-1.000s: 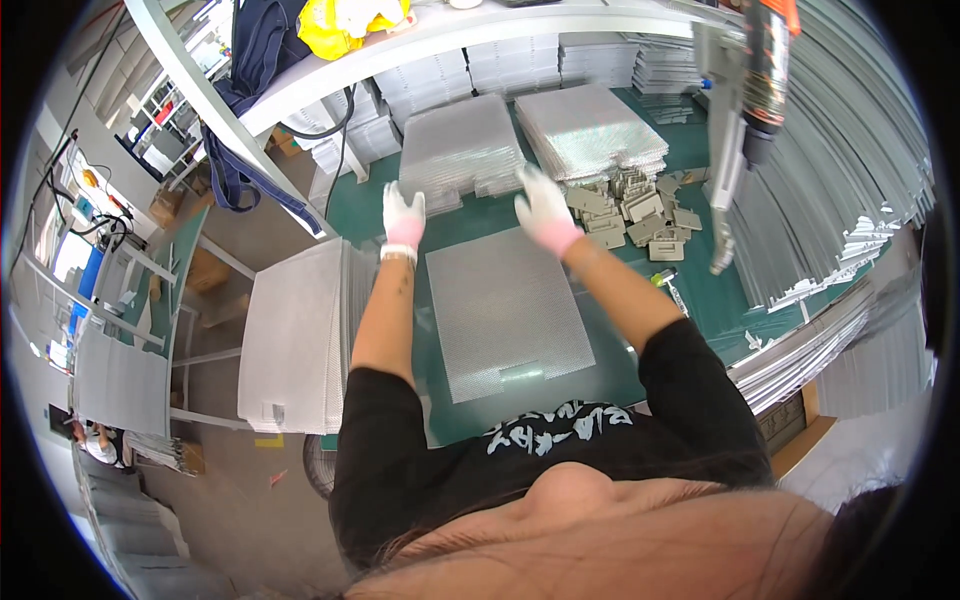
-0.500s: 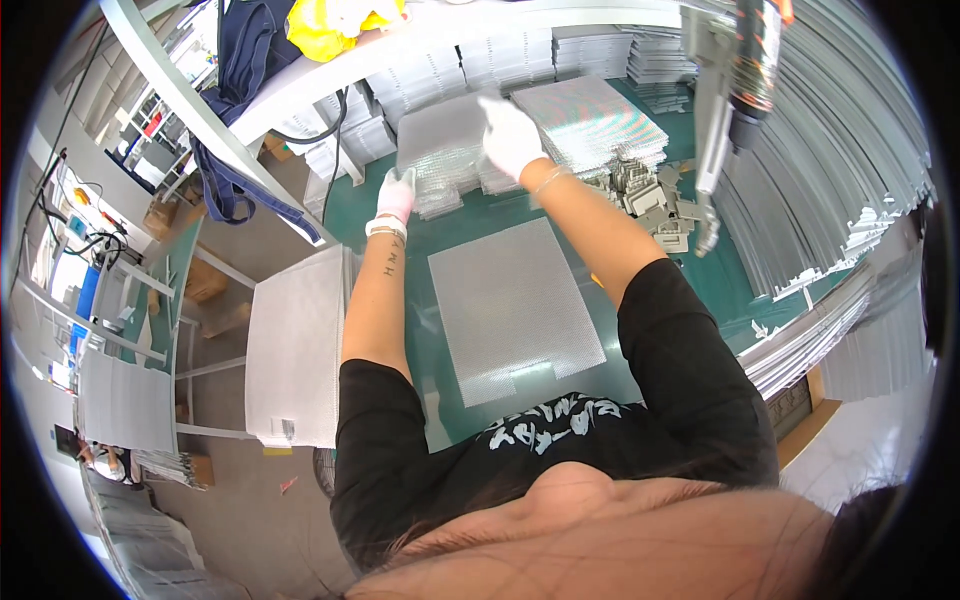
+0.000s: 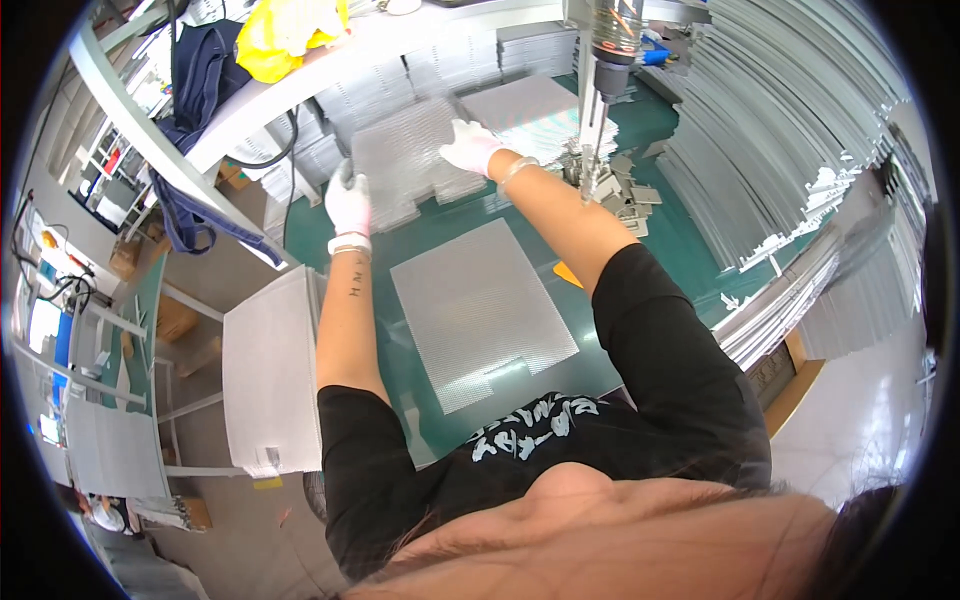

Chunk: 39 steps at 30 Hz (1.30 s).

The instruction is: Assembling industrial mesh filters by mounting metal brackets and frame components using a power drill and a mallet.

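Across the green bench [image 3: 685, 240], our left hand [image 3: 348, 203] is at one side of a stack of silvery sheets [image 3: 405, 160], our right hand [image 3: 472, 148] at the other, gripping or not we cannot tell, one lone sheet [image 3: 485, 305] already laid flat nearer us, the stacked ones, we judge, left.

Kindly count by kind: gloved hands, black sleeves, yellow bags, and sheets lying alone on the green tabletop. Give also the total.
Gloved hands, left hand and right hand: 2
Black sleeves: 2
Yellow bag: 1
Sheet lying alone: 1
Total: 6
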Each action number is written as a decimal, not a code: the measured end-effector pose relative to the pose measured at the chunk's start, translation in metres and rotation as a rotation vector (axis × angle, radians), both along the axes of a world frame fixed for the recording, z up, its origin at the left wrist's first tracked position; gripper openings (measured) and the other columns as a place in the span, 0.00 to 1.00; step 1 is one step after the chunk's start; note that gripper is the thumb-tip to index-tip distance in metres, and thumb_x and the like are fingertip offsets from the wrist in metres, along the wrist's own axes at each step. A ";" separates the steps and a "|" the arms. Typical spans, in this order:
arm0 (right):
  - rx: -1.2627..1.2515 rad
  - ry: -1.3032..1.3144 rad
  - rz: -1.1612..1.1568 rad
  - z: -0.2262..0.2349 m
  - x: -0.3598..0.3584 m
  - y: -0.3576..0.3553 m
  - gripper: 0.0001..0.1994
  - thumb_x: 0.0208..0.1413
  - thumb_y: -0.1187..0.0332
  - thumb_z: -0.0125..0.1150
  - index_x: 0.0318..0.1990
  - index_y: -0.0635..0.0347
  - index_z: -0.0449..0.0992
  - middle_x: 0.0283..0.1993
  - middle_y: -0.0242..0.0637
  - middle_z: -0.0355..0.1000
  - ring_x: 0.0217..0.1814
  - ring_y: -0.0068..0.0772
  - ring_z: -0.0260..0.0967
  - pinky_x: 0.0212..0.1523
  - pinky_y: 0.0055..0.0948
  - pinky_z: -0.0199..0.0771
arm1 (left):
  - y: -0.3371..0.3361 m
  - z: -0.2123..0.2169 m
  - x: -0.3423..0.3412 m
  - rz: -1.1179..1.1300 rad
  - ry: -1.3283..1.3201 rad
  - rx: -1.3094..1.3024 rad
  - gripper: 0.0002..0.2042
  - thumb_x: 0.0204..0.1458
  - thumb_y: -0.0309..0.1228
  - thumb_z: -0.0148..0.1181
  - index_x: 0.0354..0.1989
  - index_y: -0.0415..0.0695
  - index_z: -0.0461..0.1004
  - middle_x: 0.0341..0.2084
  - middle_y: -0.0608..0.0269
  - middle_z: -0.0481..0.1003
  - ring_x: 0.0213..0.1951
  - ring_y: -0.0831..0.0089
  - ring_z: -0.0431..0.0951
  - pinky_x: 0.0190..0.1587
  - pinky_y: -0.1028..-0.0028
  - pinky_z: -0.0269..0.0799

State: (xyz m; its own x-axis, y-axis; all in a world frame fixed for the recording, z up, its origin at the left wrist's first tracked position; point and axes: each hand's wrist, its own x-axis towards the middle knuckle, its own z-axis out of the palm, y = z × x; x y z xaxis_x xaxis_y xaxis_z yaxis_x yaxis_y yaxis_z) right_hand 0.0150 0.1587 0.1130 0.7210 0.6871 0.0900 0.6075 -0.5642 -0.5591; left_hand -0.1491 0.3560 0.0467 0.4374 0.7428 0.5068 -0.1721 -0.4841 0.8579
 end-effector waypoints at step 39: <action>1.012 0.964 0.511 0.007 -0.071 -0.145 0.35 0.66 0.62 0.54 0.74 0.62 0.46 0.59 0.49 0.70 0.54 0.37 0.73 0.58 0.41 0.73 | -0.094 0.016 -0.119 -0.342 -0.381 -0.374 0.20 0.58 0.20 0.48 0.60 0.36 0.67 0.49 0.58 0.74 0.46 0.72 0.75 0.50 0.73 0.71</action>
